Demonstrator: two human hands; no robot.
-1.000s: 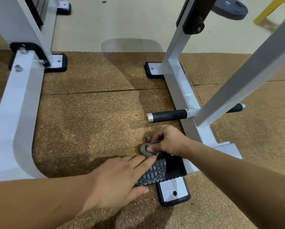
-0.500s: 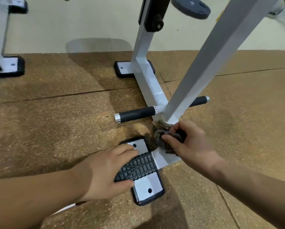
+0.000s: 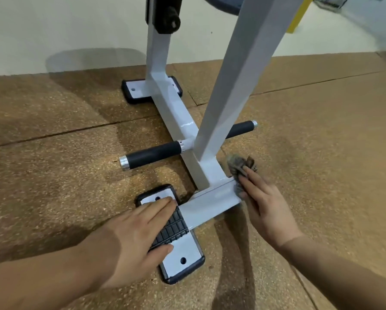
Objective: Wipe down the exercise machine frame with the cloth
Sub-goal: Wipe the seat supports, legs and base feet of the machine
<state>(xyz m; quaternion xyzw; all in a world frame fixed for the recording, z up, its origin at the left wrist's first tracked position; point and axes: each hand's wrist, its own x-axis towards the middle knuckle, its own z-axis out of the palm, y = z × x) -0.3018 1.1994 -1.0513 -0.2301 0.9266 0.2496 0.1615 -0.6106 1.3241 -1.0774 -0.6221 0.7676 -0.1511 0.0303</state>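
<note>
Speckled brown rubber floor (image 3: 53, 175). A slanted white post (image 3: 236, 86) rises off the white painted steel exercise machine frame (image 3: 180, 117), hiding the middle of the black foam-sleeved crossbar (image 3: 154, 154). Left hand (image 3: 138, 238) lies flat with fingers straight, grasping nothing, on the ribbed black tread of the near white foot plate (image 3: 183, 258). Right hand (image 3: 265, 209) pinches the crumpled dark grey-brown cloth (image 3: 239, 164), which is bunched against the right end of the frame's short cross beam.
</note>
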